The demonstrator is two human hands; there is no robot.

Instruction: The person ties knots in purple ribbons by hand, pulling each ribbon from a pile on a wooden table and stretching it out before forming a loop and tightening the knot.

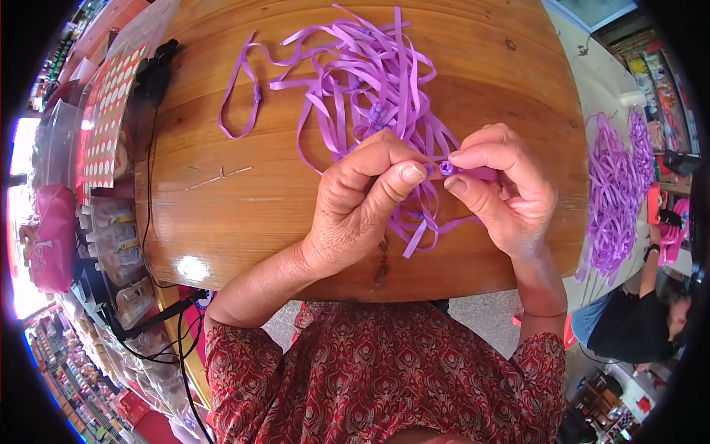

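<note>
Fine knot work, both hands, mid-air

Step in hand, approx.: you look to be working a small purple knot (447, 169) in a ribbon, right btwn your fingertips, above the table (251, 222). Your left hand (362, 196) has thumb & index pinched tight on the ribbon, just L of the knot. Your right hand (510, 192) has thumb & index narrow, tips either side of the knot's R edge; can't tell if they grip. Next move prob. calls for a steady L pinch + a small, careful R-hand pull, w/o twisting the ribbon.

Ribbon pile (384, 89) is just beyond your fingers; a 2nd ribbon heap (612, 200) is well to their R.

Labels: pink bag (52, 237), far L of your fingers, has a pale mark, too small to read. Dotted sheet (111, 115), also far L, shows round pale spots, no legible text. No writing visible on the ribbon.
</note>
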